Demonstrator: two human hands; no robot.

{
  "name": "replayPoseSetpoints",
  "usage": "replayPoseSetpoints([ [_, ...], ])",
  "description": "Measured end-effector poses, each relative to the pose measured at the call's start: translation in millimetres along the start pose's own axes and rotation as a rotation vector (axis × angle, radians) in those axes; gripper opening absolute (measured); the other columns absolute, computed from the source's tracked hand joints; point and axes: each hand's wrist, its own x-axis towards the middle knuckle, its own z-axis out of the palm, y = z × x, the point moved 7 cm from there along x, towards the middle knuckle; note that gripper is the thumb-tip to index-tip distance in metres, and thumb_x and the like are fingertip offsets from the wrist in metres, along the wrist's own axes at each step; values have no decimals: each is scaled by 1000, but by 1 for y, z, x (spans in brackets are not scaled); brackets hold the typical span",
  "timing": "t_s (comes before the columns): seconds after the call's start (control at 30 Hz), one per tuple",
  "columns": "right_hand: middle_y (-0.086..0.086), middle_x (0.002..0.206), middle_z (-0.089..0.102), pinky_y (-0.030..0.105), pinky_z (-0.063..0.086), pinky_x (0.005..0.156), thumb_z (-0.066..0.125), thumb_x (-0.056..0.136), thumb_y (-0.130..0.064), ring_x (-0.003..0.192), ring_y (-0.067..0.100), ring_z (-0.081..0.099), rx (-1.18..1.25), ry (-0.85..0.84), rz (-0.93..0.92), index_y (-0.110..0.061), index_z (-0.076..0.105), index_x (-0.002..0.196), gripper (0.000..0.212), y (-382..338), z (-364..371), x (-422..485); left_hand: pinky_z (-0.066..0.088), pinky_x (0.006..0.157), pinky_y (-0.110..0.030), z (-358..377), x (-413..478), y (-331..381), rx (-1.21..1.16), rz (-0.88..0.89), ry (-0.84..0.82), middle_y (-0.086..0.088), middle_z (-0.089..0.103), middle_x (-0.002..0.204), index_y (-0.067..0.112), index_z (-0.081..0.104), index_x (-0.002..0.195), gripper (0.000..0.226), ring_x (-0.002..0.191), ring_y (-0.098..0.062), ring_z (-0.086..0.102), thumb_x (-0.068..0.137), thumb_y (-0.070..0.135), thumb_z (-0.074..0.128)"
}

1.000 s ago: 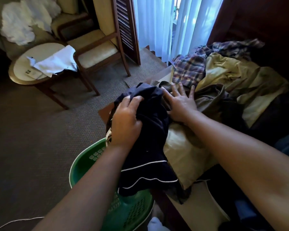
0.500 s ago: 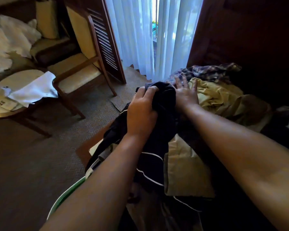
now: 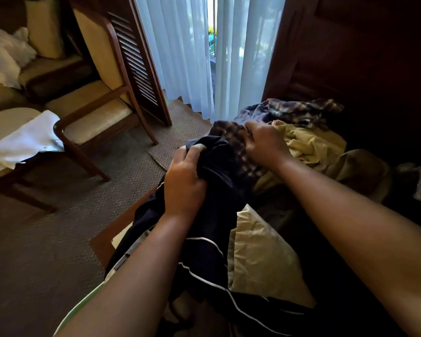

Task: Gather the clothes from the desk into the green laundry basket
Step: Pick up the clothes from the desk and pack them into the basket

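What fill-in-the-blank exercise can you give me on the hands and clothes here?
The left hand grips a dark garment with ____ piping.
The plaid cloth is gripped by the ____.
A white cloth lies on the round ____.
Missing: white; right hand; table.

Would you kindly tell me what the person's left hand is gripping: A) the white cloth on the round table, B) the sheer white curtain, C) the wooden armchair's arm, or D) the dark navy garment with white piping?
D: the left hand has its fingers curled into the dark navy garment with white piping.
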Motion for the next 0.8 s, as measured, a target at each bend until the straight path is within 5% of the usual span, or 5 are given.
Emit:
replayPoseSetpoints([
  [0.17, -10, 66, 53, 32, 34, 60, 62, 97, -51, 64, 9, 53, 50, -264, -59, -23, 56, 69, 39, -30, -25, -28, 51, 89, -43, 2, -4, -5, -52, -28, 22, -10, 62, 122, 16, 65, 129, 59, 106, -33, 61, 75, -9, 63],
  [0.33, 8, 118, 66, 39, 50, 83, 63, 90, -60, 110, 29, 63, -187, 0, 3, -24, 60, 128, 53, -17, -22, 16, 51, 93, -42, 5, -3, -3, -40, -28, -11, -9, 60, 126, 18, 63, 131, 61, 111, -32, 61, 75, -7, 64],
  [0.43, 11, 169, 14, 67, 10, 121, 63, 80, -76, 155, 39, 11, -449, -234, 47, -37, 12, 161, 104, 11, 23, 40, 46, 106, -46, 13, 0, -3, -54, 8, -106, -7, 53, 143, 20, 58, 139, 70, 129, -32, 54, 72, 1, 63],
  [0.53, 3, 169, -24, 82, -11, 108, 55, 79, -81, 151, 44, -24, -505, -415, 160, -52, -15, 156, 108, 39, 57, 44, 24, 122, -57, 29, 3, -5, -175, -35, -358, 1, 20, 170, 40, 40, 152, 81, 156, -27, 20, 75, 30, 62],
  [0.8, -2, 170, -17, 69, 24, 117, 64, 70, -85, 151, 55, -5, -299, -571, 354, -65, -2, 152, 106, 76, 82, 27, 16, 124, -63, 67, -22, -18, -92, -194, -636, 11, -9, 172, 68, 11, 149, 117, 160, -26, -1, 49, 97, 64],
])
